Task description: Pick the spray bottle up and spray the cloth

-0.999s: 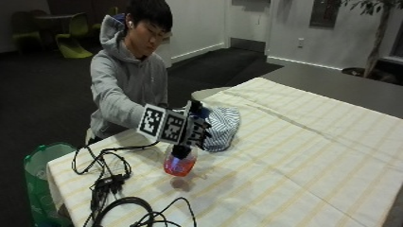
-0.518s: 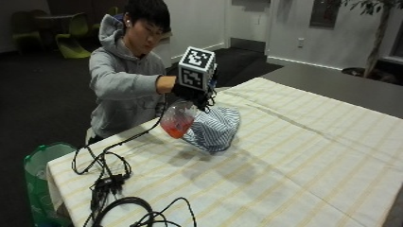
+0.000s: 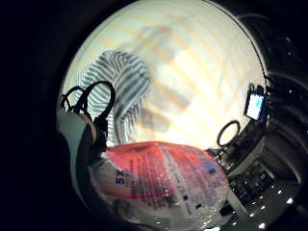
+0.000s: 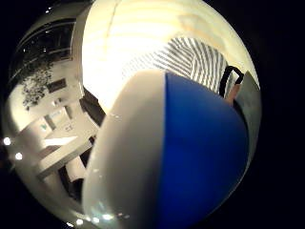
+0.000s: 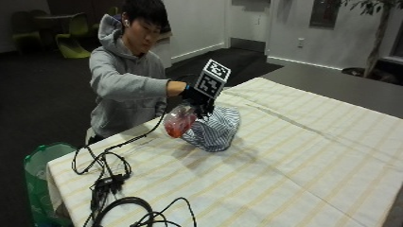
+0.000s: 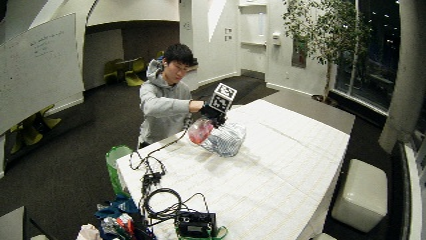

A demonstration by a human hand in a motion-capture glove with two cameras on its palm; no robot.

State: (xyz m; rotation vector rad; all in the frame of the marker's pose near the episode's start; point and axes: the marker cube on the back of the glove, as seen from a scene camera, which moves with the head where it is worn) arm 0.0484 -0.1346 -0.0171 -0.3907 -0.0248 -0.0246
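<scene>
One spray bottle (image 5: 179, 122), red-labelled, hangs tilted in the air, gripped at its head by the gloved right hand (image 5: 192, 94). Just behind lies the striped cloth (image 5: 217, 127); a badly aimed nozzle would likely wet the tablecloth (image 5: 302, 156) instead.

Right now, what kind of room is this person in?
Probably an office or meeting room: a big whiteboard stands by the wall, a potted tree is near dark windows, and a long table has a striped tablecloth.
</scene>
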